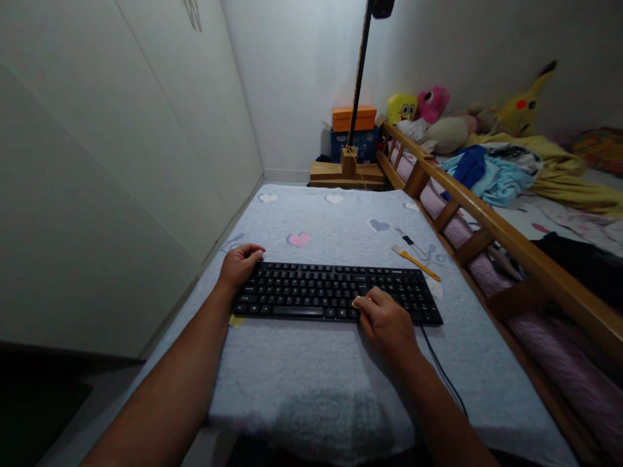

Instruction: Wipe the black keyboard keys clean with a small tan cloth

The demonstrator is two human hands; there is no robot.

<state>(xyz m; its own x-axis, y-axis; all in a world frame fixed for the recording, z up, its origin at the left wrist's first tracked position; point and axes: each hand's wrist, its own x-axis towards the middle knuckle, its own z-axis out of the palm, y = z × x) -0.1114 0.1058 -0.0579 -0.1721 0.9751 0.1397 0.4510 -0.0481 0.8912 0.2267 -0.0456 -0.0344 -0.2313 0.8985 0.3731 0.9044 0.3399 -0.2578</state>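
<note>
A black keyboard (302,292) lies flat on the cloth-covered table. My left hand (239,264) grips its upper left corner, fingers bent around the edge. Over the keys right of the space bar, my right hand (389,324) is closed in a pinch on a small pale-yellow piece (360,302), which touches the keys. Most of that piece is hidden by my fingers, so its kind cannot be made out. Beyond the keyboard's right end lies a yellow-handled brush (416,262), with a thin tool with a black slider, like a utility knife (406,239), just behind it.
A light blue cloth with hearts (311,363) covers the table. The keyboard's cable (444,373) runs toward the near edge. A wooden bed rail (479,211) borders the right side; clothes and plush toys lie beyond. White cabinet doors (146,143) stand left. Behind are an orange box (354,119) and a black pole (360,71).
</note>
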